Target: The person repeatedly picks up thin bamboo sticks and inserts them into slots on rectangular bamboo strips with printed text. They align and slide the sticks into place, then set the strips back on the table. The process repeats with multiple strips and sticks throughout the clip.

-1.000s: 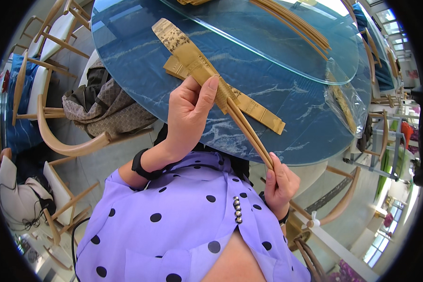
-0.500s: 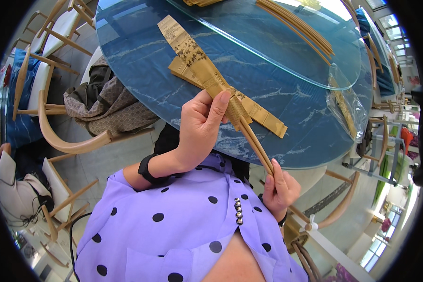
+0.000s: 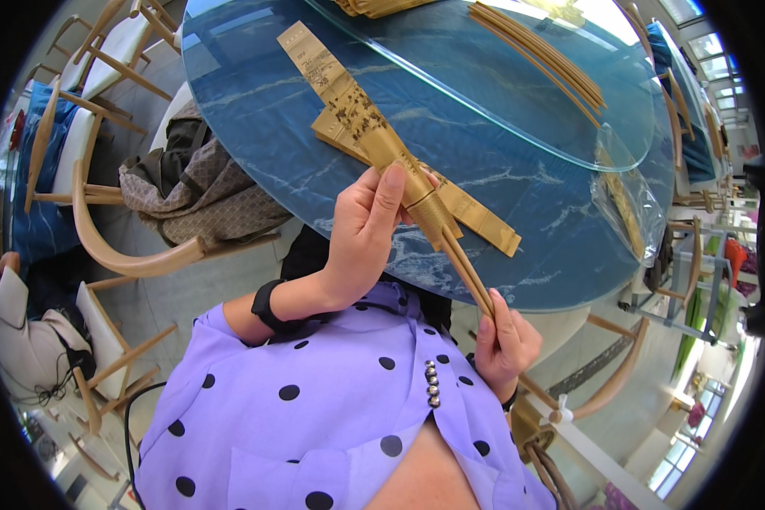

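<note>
My left hand [image 3: 367, 229] pinches a long gold paper chopstick sleeve [image 3: 346, 106] between thumb and fingers. The sleeve has dark print and a textured band near its lower end, and it slants up and left over the table. Out of that lower end come slim brown chopsticks [image 3: 469, 276], their upper parts hidden inside the paper. Their bare ends are gripped by the thumb and fingers of my right hand [image 3: 506, 344]. Beneath the held sleeve, more gold sleeves [image 3: 484, 223] lie crosswise on the blue marbled table [image 3: 272, 127].
A glass turntable [image 3: 484, 123] covers the table's far side, with a row of brown chopsticks [image 3: 544, 64] and gold packets [image 3: 382, 7]. A clear plastic bag [image 3: 627, 204] with a gold strip inside lies at right. Wooden chairs [image 3: 136, 259] stand around; a patterned bag [image 3: 200, 187] rests on one.
The textured band now shows below my left thumb. A slightly shorter length of chopsticks shows between the sleeve and my right hand. The sleeve's upper end looks straighter. The view has shifted slightly.
</note>
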Motion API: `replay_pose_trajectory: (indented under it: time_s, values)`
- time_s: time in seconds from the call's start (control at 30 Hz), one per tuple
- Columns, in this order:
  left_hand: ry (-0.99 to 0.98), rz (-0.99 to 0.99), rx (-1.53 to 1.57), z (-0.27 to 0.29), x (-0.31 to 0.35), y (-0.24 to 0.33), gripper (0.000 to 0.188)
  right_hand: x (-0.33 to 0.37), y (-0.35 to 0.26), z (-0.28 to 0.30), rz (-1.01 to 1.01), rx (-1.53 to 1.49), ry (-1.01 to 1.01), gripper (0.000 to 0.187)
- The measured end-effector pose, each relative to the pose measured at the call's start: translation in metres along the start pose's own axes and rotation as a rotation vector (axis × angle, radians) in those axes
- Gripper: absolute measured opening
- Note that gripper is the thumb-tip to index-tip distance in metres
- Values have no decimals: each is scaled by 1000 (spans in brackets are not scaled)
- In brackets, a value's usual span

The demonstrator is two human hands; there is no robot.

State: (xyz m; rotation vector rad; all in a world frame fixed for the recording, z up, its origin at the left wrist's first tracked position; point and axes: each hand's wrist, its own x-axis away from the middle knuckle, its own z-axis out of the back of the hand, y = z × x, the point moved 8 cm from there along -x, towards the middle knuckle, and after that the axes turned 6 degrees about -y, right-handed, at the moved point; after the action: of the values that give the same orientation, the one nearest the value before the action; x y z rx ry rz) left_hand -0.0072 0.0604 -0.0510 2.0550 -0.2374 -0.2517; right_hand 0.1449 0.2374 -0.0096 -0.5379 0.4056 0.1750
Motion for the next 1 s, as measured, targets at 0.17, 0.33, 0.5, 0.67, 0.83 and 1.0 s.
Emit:
replay_pose_trajectory:
  time_s: [0.17, 0.33, 0.5, 0.67, 0.83, 1.0]
  values:
    - [-14, -24, 4, 12, -7, 5, 37, 1, -1, 1, -3, -3, -10, 31]
    - [1, -21, -26, 1, 0, 4, 36, -2, -3, -2, 12, -17, -1, 31]
    - [17, -17, 114, 15, -9, 8, 36, -5, -3, -1, 8, -7, -21, 30]
    - [38, -25, -40, 5, -2, 12, 36, -6, -4, -3, 3, -32, 7, 30]
    - [44, -16, -14, 10, -3, 14, 34, -12, -6, -6, 23, -34, 4, 30]
    - [60, -87, -87, 14, -11, 25, 36, -14, -9, -2, 20, -31, -11, 30]
